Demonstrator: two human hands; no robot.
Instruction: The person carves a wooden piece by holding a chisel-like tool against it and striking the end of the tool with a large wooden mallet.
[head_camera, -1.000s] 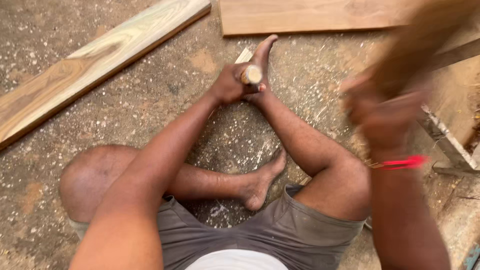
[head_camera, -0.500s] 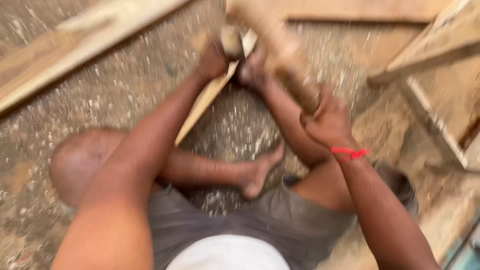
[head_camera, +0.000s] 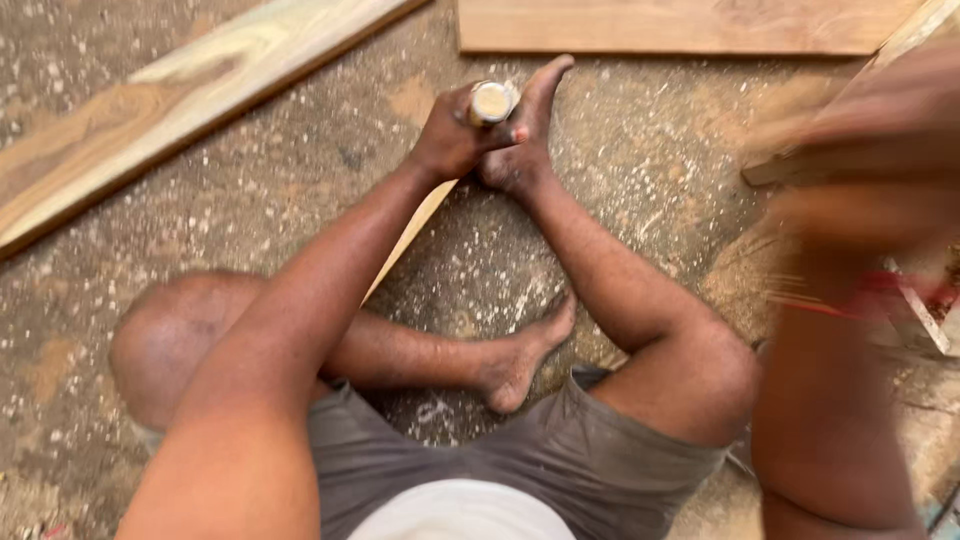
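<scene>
My left hand (head_camera: 450, 135) grips a chisel by its round pale wooden handle (head_camera: 492, 100), held upright on a thin wooden strip (head_camera: 410, 235) that runs under my forearm. My right foot (head_camera: 525, 130) presses against the strip beside that hand. My right hand (head_camera: 860, 210) is raised at the right edge, heavily blurred, with a red band on its wrist. It is closed around a brown wooden mallet (head_camera: 880, 110), which shows only as a smear. I sit on the ground with my left leg folded in front of me.
A long pale plank (head_camera: 180, 100) lies diagonally at the upper left. A flat board (head_camera: 680, 25) lies along the top edge. Pieces of a wooden frame (head_camera: 925, 315) are at the right. The rough ground (head_camera: 650, 160) is strewn with sawdust.
My right hand swung the mallet down onto the chisel handle half a second ago and has lifted back up to the right. The left hand keeps its hold on the chisel.
</scene>
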